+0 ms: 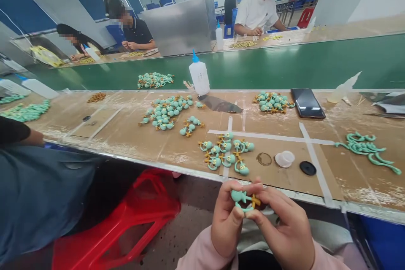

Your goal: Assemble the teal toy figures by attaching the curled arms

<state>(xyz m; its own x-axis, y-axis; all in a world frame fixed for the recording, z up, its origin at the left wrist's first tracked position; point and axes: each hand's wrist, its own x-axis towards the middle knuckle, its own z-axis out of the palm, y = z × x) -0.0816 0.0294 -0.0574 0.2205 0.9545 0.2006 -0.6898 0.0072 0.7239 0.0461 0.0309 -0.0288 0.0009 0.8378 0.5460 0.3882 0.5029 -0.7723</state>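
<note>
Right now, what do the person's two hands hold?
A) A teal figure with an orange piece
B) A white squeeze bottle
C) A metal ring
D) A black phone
A: the left hand and the right hand pinch the teal figure between them.

1. Left hand (pixel 226 219) low in the head view, just left of centre, upright and bare; fingers (pixel 242 185) curled inward toward the right hand, pinching;
2. Right hand (pixel 284 230) just beside it, bare, tilted inward; fingertips (pixel 261 187) pressed in a firm pinch, close to the left hand's;
3. Both wrists bent, near the bottom edge of the view;
4. Forearms in pale pink sleeves (pixel 199 255) angled upward, converging toward the hands.
</note>
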